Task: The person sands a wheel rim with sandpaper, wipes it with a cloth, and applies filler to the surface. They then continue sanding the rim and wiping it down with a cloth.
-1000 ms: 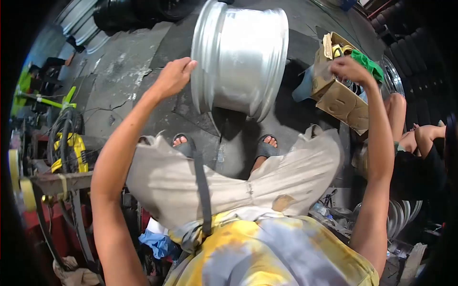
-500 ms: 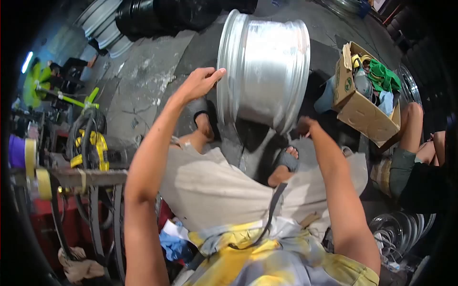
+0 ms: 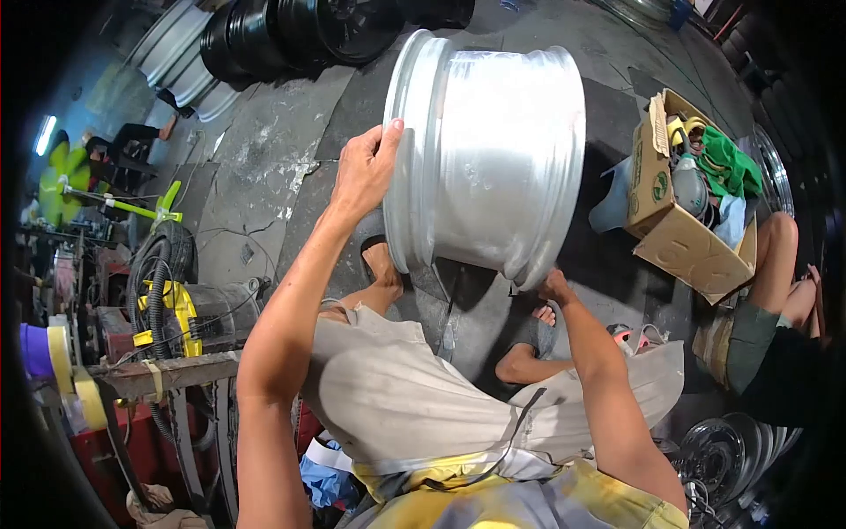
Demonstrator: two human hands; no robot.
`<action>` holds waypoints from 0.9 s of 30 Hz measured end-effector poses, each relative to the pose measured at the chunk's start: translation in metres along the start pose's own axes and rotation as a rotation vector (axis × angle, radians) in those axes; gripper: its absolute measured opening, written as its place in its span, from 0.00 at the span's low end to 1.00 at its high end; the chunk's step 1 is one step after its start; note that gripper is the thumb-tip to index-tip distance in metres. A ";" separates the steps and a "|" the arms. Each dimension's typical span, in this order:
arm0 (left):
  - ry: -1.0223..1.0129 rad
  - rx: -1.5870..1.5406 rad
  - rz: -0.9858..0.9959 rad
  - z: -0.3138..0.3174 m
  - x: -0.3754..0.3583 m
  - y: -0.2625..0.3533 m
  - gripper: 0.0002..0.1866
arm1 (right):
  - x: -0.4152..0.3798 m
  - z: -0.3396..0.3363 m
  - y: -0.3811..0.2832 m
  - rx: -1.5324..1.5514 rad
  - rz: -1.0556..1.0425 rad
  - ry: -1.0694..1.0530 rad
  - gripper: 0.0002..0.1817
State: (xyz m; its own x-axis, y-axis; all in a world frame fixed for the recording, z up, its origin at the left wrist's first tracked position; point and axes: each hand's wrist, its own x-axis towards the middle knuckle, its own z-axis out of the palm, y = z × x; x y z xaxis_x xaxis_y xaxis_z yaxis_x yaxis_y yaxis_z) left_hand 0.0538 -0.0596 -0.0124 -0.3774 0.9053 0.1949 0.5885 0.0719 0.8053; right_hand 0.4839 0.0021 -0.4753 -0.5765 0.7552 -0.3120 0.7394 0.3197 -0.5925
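A bare silver wheel rim (image 3: pixel 502 159) stands on its tread in front of me, its wide barrel facing me. My left hand (image 3: pixel 366 167) grips the left flange, thumb along the outer edge and the other fingers partly hidden. Low on the opposite side, my right hand (image 3: pixel 553 285) is closed at the bottom of the right flange, its fingertips mostly out of sight. My sandalled right foot (image 3: pixel 531 339) lies just below that hand, and my left foot (image 3: pixel 382 264) is beside the left flange.
To the right, a cardboard box (image 3: pixel 696 256) of tools and green cloth stands by a grey bucket (image 3: pixel 610 198). A person's bent leg (image 3: pixel 775 264) is close beyond it. Black rims (image 3: pixel 300 31) line the back; a metal frame (image 3: pixel 176 375) with tape rolls is at left.
The wheel rim has come nearer and appears larger. My left hand has closed around its left flange, and my right hand has moved down to the lower right edge.
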 end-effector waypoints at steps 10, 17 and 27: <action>0.067 0.020 -0.033 0.005 -0.022 -0.005 0.30 | -0.040 -0.038 -0.054 -0.097 0.381 -0.107 0.35; 0.055 0.097 -0.003 0.001 -0.036 -0.002 0.31 | -0.049 -0.023 -0.071 -0.231 0.271 -0.016 0.30; -0.010 0.089 0.037 -0.001 -0.048 0.010 0.31 | -0.050 0.000 -0.036 -0.266 -0.058 0.126 0.19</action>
State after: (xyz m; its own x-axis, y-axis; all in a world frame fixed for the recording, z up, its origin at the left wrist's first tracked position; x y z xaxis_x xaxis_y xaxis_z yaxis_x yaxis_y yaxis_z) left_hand 0.0767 -0.1024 -0.0135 -0.3473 0.9122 0.2173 0.6634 0.0753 0.7445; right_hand 0.4863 -0.0473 -0.4390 -0.5847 0.7914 -0.1785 0.7814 0.4902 -0.3861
